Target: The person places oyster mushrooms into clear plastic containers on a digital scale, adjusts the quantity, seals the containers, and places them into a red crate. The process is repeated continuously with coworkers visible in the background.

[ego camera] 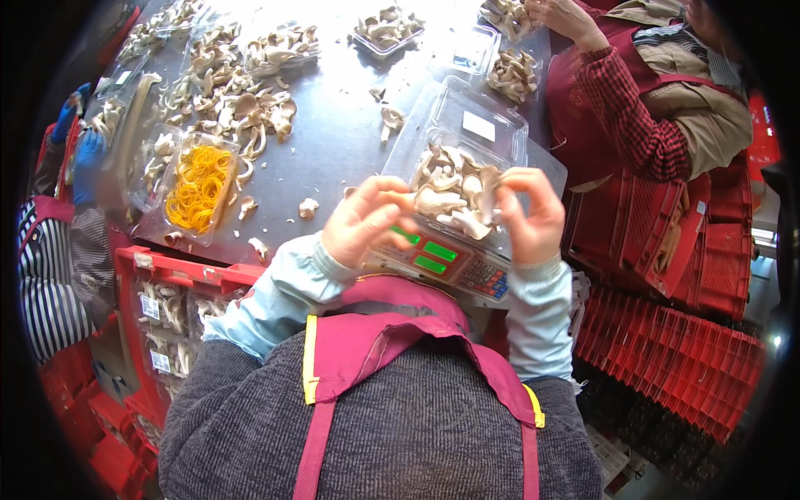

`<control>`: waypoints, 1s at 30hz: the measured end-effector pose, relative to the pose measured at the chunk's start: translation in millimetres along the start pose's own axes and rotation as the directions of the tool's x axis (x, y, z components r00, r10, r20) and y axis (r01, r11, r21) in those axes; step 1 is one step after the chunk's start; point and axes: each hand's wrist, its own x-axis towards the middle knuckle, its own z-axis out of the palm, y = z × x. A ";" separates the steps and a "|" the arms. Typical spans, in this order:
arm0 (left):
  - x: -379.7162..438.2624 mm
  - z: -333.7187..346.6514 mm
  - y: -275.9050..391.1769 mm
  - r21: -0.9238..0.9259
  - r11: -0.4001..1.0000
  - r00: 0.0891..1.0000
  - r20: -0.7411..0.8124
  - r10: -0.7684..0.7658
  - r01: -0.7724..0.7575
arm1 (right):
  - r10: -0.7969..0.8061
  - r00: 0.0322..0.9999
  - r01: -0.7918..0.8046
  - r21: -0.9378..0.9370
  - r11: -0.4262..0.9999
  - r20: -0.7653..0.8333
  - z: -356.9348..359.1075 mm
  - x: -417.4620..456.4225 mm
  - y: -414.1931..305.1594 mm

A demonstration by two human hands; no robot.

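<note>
A clear plastic clamshell container (522, 134), lid folded back with a white label on it, rests on a digital weighing scale (459, 269). Oyster mushrooms (440, 197) fill its base. At the base's right side, my right hand (534, 215) pinches the edge of a broad oyster mushroom (489, 187) between thumb and fingers. My left hand (369, 222), blurred, hovers by the container's left front corner with its fingers apart; I make out nothing held in it. Green displays on the scale show partly below the left fingers.
Left on the metal table (331, 144) are a tray of yellow rubber bands (200, 187) and loose mushrooms (244, 112). A red crate (244, 273) holds packed mushrooms. Co-workers' hands show at upper right (572, 22) and, blue-gloved, at left (89, 150). Red crates (675, 356) stand right.
</note>
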 end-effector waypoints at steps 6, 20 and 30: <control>4.7 25.5 -7.0 -0.444 0.858 0.966 0.108 -0.235 0.259 | -0.090 0.988 0.110 -0.163 0.980 0.124 9.1 -25.0 -22.6; 1.6 -22.4 -1.5 -0.361 0.870 0.941 0.091 -0.327 0.337 | -0.131 0.897 0.373 -0.560 0.740 0.423 7.7 42.0 39.7; -0.7 -37.3 -1.2 -0.392 0.866 0.950 0.096 -0.296 0.310 | 0.246 0.847 0.250 -0.761 0.598 0.471 43.1 61.6 33.0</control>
